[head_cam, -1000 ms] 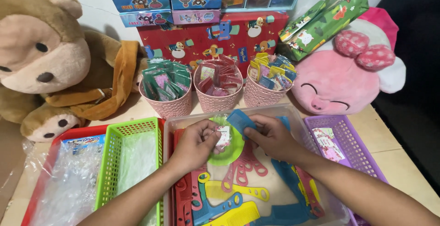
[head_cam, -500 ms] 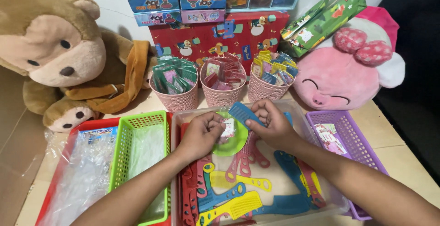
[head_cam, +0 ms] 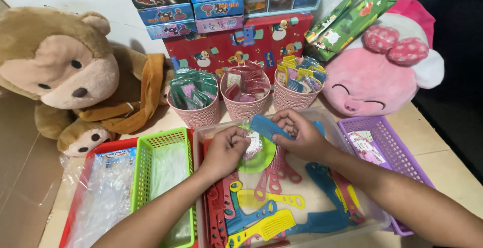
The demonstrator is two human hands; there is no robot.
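- Head view: our left hand (head_cam: pixel 227 150) pinches a small clear plastic packet with a pink print (head_cam: pixel 252 145), and our right hand (head_cam: pixel 301 136) grips a blue plastic comb (head_cam: pixel 266 126); both meet over a round green plastic disc (head_cam: pixel 257 156) near the back edge of the clear plastic tray (head_cam: pixel 329 122).
- The tray holds loose red, yellow, blue and pink combs (head_cam: pixel 261 213).
- Left of it sits a green mesh basket (head_cam: pixel 163 140) with clear film inside, then a red tray (head_cam: pixel 105 148) heaped with clear plastic bags.
- At the table's right edge, a purple mesh basket (head_cam: pixel 397 142) carries printed cards.
- Along the table's back, three pink woven cups (head_cam: pixel 244 108) hold small packets: green, red, then yellow and blue.
- Behind them stand a red patterned box (head_cam: pixel 241 36), stacked small printed boxes (head_cam: pixel 171 6) and a green wrapped parcel (head_cam: pixel 352 19).
- A brown plush monkey (head_cam: pixel 65 72) crowds the left back corner, a pink plush toy (head_cam: pixel 377 72) the right; bare table shows only by the right front corner.
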